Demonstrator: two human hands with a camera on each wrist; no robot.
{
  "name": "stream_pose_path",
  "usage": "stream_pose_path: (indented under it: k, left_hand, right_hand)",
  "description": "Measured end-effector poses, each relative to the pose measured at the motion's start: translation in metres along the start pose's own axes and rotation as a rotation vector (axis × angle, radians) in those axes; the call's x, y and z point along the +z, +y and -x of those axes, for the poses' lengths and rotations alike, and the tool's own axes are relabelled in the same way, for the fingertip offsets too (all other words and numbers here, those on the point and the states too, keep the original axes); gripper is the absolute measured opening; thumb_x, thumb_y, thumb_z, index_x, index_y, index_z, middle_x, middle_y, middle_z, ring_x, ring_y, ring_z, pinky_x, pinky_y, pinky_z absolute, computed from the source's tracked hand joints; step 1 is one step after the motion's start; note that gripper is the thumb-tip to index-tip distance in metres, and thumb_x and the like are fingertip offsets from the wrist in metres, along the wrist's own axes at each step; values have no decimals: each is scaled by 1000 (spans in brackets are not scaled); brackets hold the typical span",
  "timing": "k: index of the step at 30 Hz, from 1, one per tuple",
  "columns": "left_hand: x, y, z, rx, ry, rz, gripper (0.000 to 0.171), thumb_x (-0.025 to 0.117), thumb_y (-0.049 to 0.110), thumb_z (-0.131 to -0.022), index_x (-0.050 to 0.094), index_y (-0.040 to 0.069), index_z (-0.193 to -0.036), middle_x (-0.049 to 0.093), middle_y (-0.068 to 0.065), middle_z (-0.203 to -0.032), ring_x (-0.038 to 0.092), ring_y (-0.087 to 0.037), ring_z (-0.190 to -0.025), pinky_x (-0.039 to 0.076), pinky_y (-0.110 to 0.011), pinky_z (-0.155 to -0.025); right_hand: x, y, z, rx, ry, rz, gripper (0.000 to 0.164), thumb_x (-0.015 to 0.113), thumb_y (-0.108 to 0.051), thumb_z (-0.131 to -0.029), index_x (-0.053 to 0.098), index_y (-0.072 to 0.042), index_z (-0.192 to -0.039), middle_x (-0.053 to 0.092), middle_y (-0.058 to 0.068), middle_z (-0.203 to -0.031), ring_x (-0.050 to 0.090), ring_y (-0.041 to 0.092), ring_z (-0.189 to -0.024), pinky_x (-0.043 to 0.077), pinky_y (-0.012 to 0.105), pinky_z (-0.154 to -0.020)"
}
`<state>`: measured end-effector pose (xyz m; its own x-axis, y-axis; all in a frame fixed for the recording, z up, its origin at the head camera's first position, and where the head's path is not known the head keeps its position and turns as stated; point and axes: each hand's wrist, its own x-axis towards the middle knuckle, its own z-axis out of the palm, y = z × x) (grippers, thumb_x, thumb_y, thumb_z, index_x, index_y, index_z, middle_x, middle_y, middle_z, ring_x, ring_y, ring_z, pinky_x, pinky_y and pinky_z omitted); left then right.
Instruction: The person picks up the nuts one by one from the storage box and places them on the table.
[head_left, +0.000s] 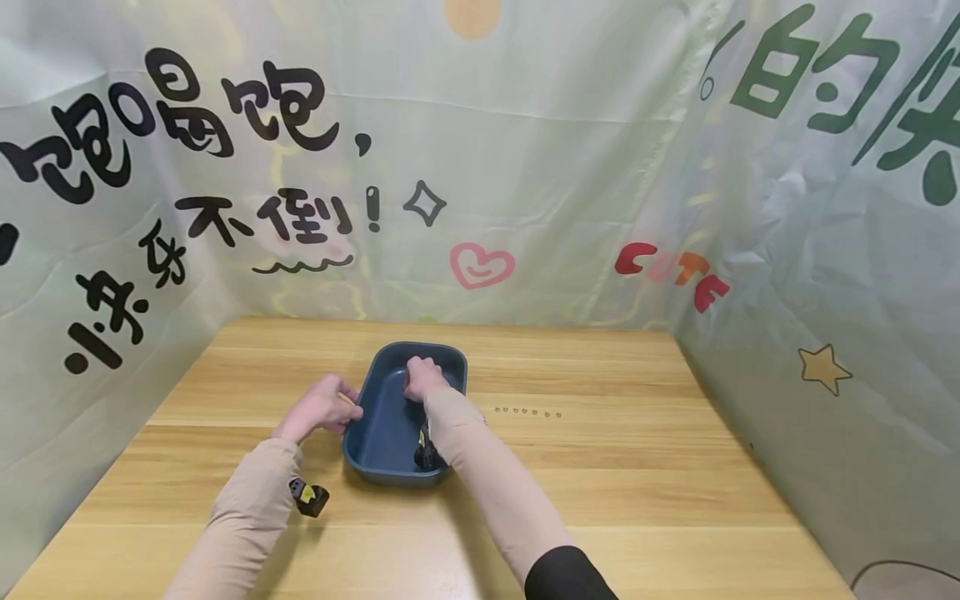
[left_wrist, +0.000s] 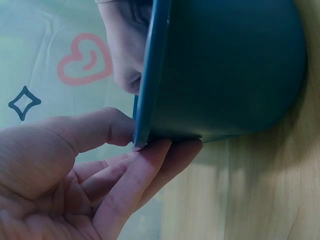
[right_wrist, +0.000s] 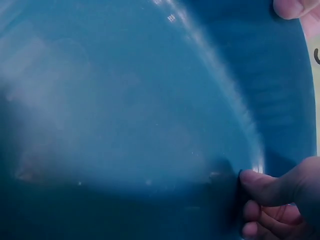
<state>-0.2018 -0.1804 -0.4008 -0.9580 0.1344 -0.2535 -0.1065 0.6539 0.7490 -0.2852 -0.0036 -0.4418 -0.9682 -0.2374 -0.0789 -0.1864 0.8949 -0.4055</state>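
A deep blue rectangular basin (head_left: 386,437) with rounded corners sits on the wooden table. At its left side my left hand (head_left: 324,408) pinches the rim; the left wrist view shows the thumb on the inner side of the rim (left_wrist: 159,60) and fingers against the outer wall. My right hand (head_left: 426,379) reaches inside, near the far end of the basin. In the right wrist view, the right thumb (right_wrist: 265,187) and curled fingertips are close to the basin's inner surface (right_wrist: 125,110). Nothing shows between them.
Several tiny dark pieces (head_left: 527,412) lie in a row on the table (head_left: 600,467), right of the basin. Printed cloth (head_left: 555,183) hangs behind and at both sides. A small black wrist camera (head_left: 309,497) hangs by the left sleeve.
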Motion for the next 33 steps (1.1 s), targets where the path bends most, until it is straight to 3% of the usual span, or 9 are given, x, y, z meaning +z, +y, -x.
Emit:
stream_pose_path:
  k: [8,18,33]
  left_hand:
    - [0,-2,-1,2,6,1,30,67,-1,-82,60,-15,-107,66,-12,-76,62,-13,-62,64,-30,-60]
    - [-1,0,-2,-7,3,2,31,67,0,-82,61,-15,-109,67,-11,-76,61,-13,-64,64,-31,-61]
    - [-1,0,-1,3,13,-8,29,67,-1,-81,61,-15,-106,68,-13,-78,62,-15,-66,64,-32,-60]
  right_hand:
    - [1,-8,1,-19,-19,93,16,71,-6,-86,68,-8,-101,67,15,-113,64,32,-101,57,41,-82]
    - [2,-12,-4,-39,-13,146,11,75,-15,-84,72,-12,-95,72,11,-108,69,31,-98,59,40,-75]
    - [2,-9,-4,-22,-23,176,30,84,-23,-79,73,-12,-105,72,11,-113,68,31,-104,61,43,-83]
